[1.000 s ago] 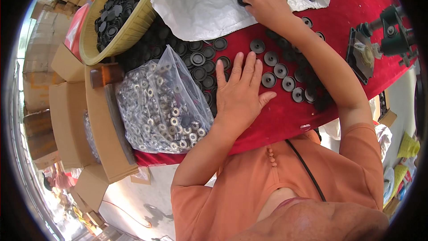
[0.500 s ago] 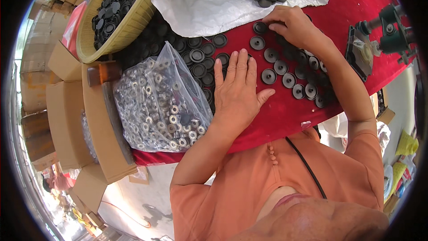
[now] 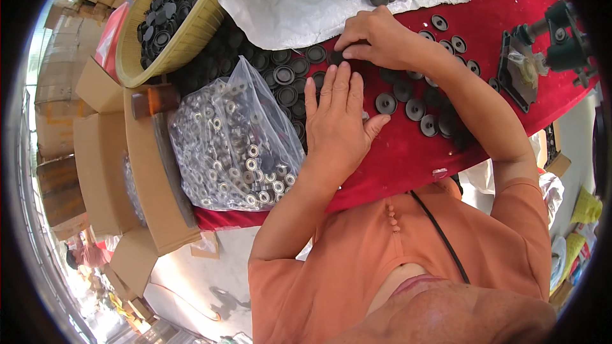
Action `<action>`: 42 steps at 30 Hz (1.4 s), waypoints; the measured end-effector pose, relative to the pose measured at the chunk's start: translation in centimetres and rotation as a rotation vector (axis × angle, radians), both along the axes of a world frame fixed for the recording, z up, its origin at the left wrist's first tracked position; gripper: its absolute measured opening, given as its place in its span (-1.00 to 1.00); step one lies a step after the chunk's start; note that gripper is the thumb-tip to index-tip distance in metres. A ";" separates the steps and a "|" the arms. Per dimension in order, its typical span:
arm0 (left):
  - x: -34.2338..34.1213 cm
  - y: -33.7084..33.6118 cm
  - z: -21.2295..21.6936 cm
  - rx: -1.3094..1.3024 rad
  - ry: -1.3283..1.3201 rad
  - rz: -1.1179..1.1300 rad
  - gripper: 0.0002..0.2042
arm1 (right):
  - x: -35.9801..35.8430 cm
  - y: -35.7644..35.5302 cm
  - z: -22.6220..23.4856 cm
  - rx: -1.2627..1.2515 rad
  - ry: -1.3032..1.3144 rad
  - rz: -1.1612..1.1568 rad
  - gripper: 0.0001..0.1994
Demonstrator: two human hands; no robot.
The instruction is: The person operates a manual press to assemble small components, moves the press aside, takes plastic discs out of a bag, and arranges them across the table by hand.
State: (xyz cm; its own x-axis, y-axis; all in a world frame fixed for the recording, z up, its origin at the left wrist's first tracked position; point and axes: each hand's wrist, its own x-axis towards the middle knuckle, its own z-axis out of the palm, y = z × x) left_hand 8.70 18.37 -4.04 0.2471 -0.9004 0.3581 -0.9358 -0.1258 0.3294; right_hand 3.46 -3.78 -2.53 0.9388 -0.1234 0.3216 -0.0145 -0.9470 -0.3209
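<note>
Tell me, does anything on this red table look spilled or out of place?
Nothing stands out. The black discs lie loose on the red table, some in rows near the left hand and right hand; the clear bag of metal rings looks intact.

Table cloth (image 3: 510, 0): plain bright red. Discs (image 3: 414, 109) on it: black/dark grey w/ a ring pattern round the centre hole. Basket (image 3: 191, 32): yellowish woven straw, fine ribbed weave, full of same black discs. Sack (image 3: 299, 6): white, w/ faint woven texture. Bag (image 3: 233, 146): clear plastic, contents shiny silver rings w/ dark centres, speckled look overall. Boxes (image 3: 102, 172): plain brown cardboard. Tool (image 3: 548, 51) at table edge: dark green/black metal, pale grey bits. Shirt (image 3: 382, 261): orange, plain, small matching buttons; thin black cord (image 3: 440, 236) across it. Floor (image 3: 191, 274): pale grey-white.
</note>
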 end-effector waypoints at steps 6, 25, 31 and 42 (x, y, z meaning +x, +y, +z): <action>0.5 -0.6 0.2 0.061 -0.061 0.017 -0.26 | -2.1 -7.7 -0.2 -0.170 -0.200 -0.562 -0.79; 0.5 0.1 0.5 0.082 -0.206 0.222 -0.23 | -1.7 -5.7 -1.5 -0.134 -0.091 -0.368 -0.76; 0.4 0.1 0.8 0.119 -0.198 0.232 -0.23 | -1.4 -4.8 -0.7 -0.068 -0.149 -0.306 -0.82; -0.2 0.1 0.9 0.098 -0.153 0.120 -0.22 | -0.5 -4.0 -1.4 -0.262 -0.166 -0.275 -0.82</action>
State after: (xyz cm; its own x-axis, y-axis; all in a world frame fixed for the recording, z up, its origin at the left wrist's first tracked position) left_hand 8.53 18.48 -3.17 0.3041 -0.9002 0.3116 -0.9503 -0.2638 0.1651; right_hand 2.94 -7.79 -3.93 0.8148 -0.2564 0.5199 -0.2470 -0.9649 -0.0889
